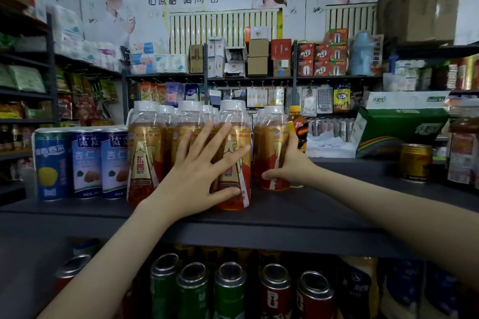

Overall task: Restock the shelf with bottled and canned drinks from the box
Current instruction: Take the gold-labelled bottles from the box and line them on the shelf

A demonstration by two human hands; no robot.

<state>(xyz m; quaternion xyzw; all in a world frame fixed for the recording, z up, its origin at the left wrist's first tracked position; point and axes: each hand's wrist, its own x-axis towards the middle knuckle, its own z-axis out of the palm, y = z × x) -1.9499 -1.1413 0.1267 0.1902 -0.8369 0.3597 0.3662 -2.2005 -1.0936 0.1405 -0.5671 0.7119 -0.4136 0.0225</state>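
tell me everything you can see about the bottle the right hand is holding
The clear plastic bottle with a gold and red label stands upright on the dark shelf board, at the right end of a group of matching bottles. It has a white cap under a clear dome cover, and amber liquid shows through. The right hand wraps its lower half, thumb across the front near the base, fingers behind. A darker orange-capped bottle stands just behind to its right. The left hand rests flat on the neighbouring bottles, not on this one.

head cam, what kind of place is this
Most likely a small convenience shop: gold-labelled drink bottles fronted on a dark shelf, canned drinks beside them, hanging snack packets on racks behind.
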